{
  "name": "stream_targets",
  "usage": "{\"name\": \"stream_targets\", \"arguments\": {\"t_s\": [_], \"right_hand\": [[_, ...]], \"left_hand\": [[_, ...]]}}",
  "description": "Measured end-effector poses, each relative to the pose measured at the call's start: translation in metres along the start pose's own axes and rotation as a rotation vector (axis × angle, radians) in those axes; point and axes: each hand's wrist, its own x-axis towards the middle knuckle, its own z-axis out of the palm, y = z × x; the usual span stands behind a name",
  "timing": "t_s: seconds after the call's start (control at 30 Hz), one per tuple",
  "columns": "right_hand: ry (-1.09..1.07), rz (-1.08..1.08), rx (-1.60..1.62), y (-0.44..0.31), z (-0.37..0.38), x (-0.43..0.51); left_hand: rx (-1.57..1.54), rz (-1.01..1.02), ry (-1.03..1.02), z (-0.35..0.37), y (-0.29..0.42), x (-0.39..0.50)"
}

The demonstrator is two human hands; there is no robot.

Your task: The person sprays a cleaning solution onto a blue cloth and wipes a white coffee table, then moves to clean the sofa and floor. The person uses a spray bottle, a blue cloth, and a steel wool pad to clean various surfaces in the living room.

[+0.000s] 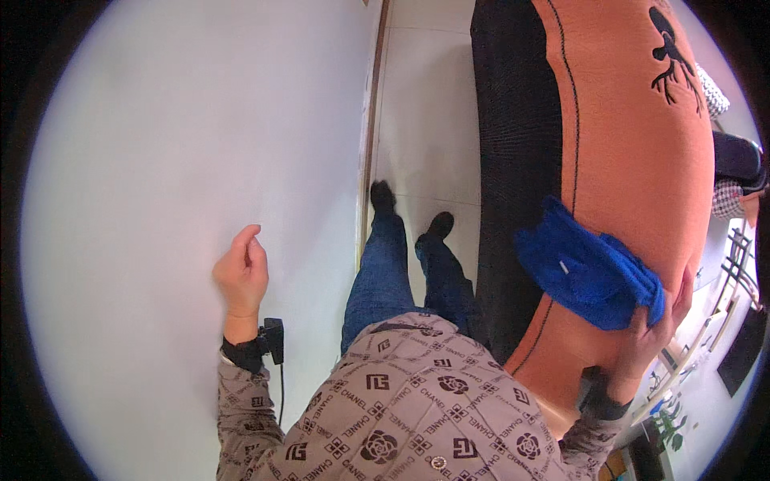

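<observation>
My right hand [652,330] grips one end of a blue cloth [586,270], with its fingers partly hidden behind the folds. The cloth lies across an orange fabric cover [631,156] and reaches over its dark-stitched edge onto black ribbed upholstery [517,120], apparently a sofa back. A small white tag shows on the cloth. Off to the other side, my left hand [243,270] is raised in front of a pale wall [168,180]. Its fingers are curled in, and nothing shows in it. Each wrist wears a dark strap with a black device.
A narrow strip of tiled floor [430,108] runs between the wall's brown-edged base and the upholstery; my feet are on it. Beyond the orange cover are a houndstooth-patterned item [728,198], a dark chair-like object [739,159] and a green plant [671,424].
</observation>
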Motion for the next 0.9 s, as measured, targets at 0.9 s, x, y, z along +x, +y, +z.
{"name": "stream_targets", "arguments": {"t_s": [0.9], "right_hand": [[-0.11,0.082,-0.062,0.028,-0.01,-0.017]], "left_hand": [[0.256,0.176,-0.204,0.022,0.011,-0.007]]}}
